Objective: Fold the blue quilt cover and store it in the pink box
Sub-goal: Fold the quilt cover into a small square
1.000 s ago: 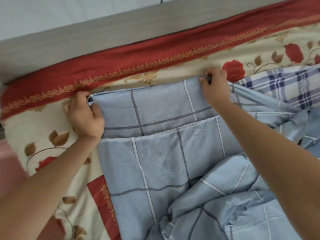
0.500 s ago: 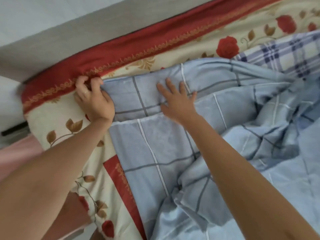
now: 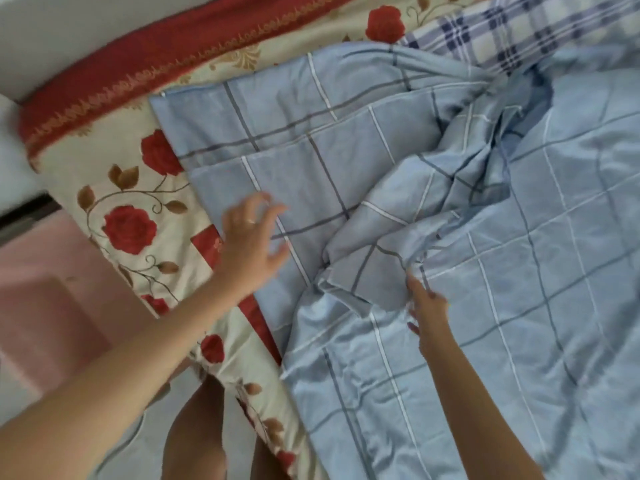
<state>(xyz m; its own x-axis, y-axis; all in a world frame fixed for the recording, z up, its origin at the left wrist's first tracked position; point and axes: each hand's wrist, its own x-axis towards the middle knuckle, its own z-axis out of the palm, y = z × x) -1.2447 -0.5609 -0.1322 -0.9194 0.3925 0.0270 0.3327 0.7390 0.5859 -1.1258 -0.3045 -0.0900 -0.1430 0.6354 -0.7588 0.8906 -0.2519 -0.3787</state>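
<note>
**Blue cover half flat, both hands on the job**

The blue quilt cover lay across the rose-print bed sheet, flat at upper left and bunched at centre, with its right and bottom running out of frame. The left hand was a blur at the cover's left edge, fingers spread and holding nothing. The right hand met a crumpled flap, fingertips lost in the fold; grip or touch, no telling. The pink box, lower left, was blurred and cut off.
</note>
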